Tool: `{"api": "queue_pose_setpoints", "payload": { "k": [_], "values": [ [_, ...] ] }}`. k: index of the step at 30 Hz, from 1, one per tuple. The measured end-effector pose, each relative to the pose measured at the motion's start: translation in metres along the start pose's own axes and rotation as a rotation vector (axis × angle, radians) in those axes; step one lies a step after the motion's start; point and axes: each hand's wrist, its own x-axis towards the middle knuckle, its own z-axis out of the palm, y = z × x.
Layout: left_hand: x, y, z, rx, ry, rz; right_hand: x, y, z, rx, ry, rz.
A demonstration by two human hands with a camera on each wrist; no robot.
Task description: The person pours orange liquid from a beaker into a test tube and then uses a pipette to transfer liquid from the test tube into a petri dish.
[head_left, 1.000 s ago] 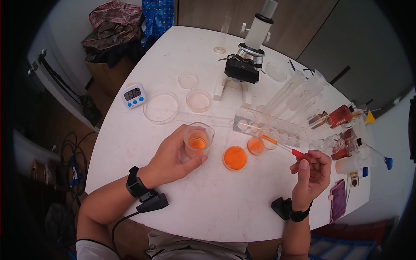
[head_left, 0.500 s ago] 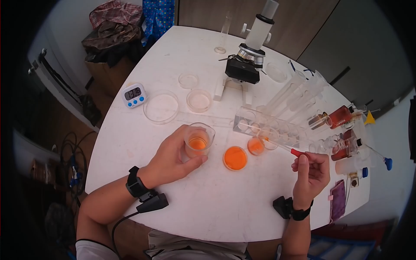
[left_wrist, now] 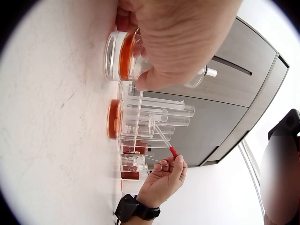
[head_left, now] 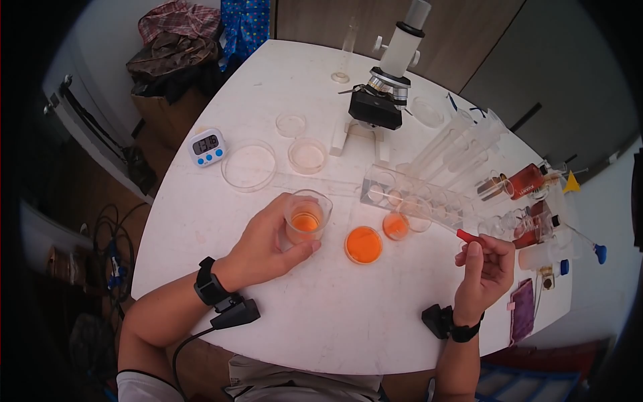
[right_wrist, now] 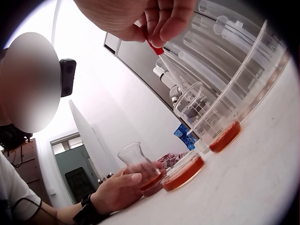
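Note:
My left hand (head_left: 258, 244) grips a glass beaker (head_left: 311, 231) with a shallow layer of orange liquid, standing low at the tabletop. With thumb and fingers my right hand (head_left: 485, 271) pinches the red rubber bulb (head_left: 468, 236) of a glass dropper. Its slim tube (right_wrist: 172, 70) slants down into the mouth of a small graduated beaker (right_wrist: 201, 110), which has orange liquid at its bottom. Between the two beakers lies a round petri dish (head_left: 363, 245) filled with orange liquid. The dropper's tip is hard to make out through the glass.
Behind stand a clear test tube rack (head_left: 412, 196) and a microscope (head_left: 378, 100). Empty petri dishes (head_left: 307, 156) and a digital timer (head_left: 207, 147) sit at the left. Brown bottles (head_left: 527, 181) and a purple cloth (head_left: 523, 311) line the right side.
Orange liquid seen in the dropper's tube a second ago no longer shows there. My right hand has shifted slightly, ending a little further right. My left hand and its beaker stay put.

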Motion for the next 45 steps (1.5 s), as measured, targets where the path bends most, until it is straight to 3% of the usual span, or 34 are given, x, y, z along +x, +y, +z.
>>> {"api": "queue_pose_setpoints", "payload": {
  "k": [45],
  "values": [
    [-0.0005,0.0007,0.0006,0.003,0.000,-0.008,-0.0010,0.0021,-0.0005,-0.040,-0.046,0.005]
  ]
}}
